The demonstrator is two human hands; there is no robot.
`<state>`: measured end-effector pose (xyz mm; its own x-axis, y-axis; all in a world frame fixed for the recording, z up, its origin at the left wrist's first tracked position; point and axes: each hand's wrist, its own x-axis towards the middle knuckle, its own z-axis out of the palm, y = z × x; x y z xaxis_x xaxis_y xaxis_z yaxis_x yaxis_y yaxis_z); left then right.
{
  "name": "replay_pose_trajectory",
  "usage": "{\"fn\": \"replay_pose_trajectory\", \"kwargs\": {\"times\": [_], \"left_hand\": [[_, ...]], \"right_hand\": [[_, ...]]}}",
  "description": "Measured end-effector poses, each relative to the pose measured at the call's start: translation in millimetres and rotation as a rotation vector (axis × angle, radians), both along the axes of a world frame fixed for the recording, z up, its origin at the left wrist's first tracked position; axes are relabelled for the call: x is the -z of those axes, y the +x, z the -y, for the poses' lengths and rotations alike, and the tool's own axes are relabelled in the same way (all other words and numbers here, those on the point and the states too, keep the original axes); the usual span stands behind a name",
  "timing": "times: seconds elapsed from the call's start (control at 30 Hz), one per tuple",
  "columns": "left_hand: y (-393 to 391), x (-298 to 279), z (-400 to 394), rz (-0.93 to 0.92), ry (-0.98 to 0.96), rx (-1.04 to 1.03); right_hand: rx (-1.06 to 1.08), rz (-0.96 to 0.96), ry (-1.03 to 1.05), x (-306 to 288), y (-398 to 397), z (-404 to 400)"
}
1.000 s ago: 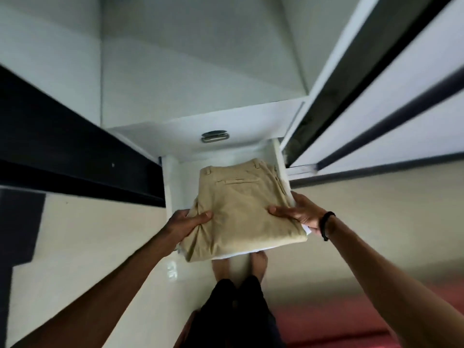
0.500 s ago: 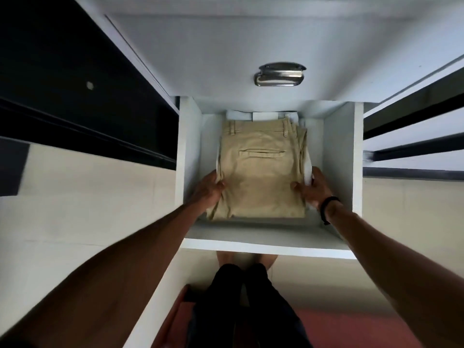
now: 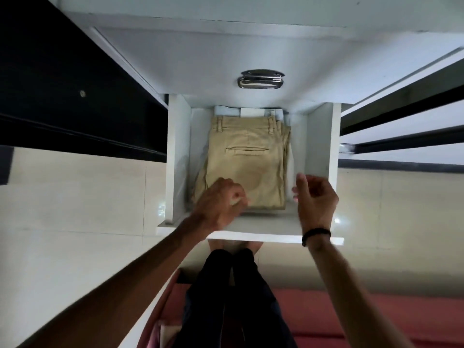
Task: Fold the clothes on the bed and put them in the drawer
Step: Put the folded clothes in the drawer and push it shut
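The folded trousers lie in the open drawer, on other folded clothes that show at the far end. The left hand is over the trousers' near left corner, the right hand near their right edge. A handle sits on the panel beyond the drawer.

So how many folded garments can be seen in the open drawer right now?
2: the khaki trousers on top, and a pale garment showing beneath at the drawer back. Others may lie hidden underneath.
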<state>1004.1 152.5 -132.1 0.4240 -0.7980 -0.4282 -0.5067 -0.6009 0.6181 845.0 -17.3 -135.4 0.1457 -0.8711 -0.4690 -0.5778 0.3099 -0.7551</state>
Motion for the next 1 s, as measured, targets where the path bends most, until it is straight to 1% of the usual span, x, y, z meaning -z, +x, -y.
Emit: {"fn": "replay_pose_trajectory", "kwargs": {"times": [0.03, 0.07, 0.1, 0.13, 0.17, 0.2, 0.23, 0.3, 0.37, 0.4, 0.43, 0.5, 0.53, 0.57, 0.67, 0.73, 0.93, 1.0], "left_hand": [[-12, -15, 0, -0.058, 0.001, 0.11], [-22, -22, -3, -0.039, -0.017, 0.215], [-31, -25, -7, -0.01, -0.05, 0.295], [-37, -23, -13, 0.007, -0.082, 0.337], [-42, -21, -18, 0.011, -0.101, 0.345], [-44, -16, -23, 0.021, -0.122, 0.334], [-45, -13, -26, 0.044, -0.138, 0.313], [-47, -7, -28, 0.087, -0.162, 0.261], [-46, -5, -31, 0.081, -0.148, 0.221], [-45, -3, -32, 0.063, -0.141, 0.215], [-46, -1, -36, 0.054, -0.132, 0.227], [-48, 1, -43, 0.063, -0.129, 0.291], [-50, 1, -46, 0.075, -0.138, 0.307], [-52, 3, -49, 0.09, -0.147, 0.3], [-60, 5, -58, 0.144, -0.161, 0.214], [-68, 5, -62, 0.179, -0.172, 0.184], [-74, -3, -61, 0.244, -0.14, 0.04], [-67, -6, -51, 0.249, -0.116, -0.002]], "right_hand": [[0.053, 0.011, -0.016, -17, -12, -18], [0.135, 0.027, 0.024, -29, -23, -39], [0.263, 0.08, 0.113, -40, -32, -62], [0.398, 0.165, 0.197, -45, -41, -82], [0.508, 0.194, 0.291, -45, -50, -101], [0.576, 0.186, 0.385, -38, -56, -118], [0.601, 0.171, 0.5, -31, -58, -132], [0.592, 0.25, 0.707, 2, -57, -153], [0.439, 0.332, 0.783, 39, -55, -167], [0.398, 0.35, 0.82, 62, -53, -169], [0.42, 0.391, 0.859, 82, -52, -173], [0.554, 0.54, 0.903, 108, -45, -173], [0.628, 0.621, 0.939, 108, -39, -170], [0.684, 0.624, 0.947, 108, -34, -167], [0.727, 0.589, 1.005, 111, -38, -165], [0.723, 0.592, 1.021, 107, -44, -166], [0.625, 0.861, 1.037, 87, -48, -160], [0.58, 0.904, 1.026, 84, -44, -153]]}}
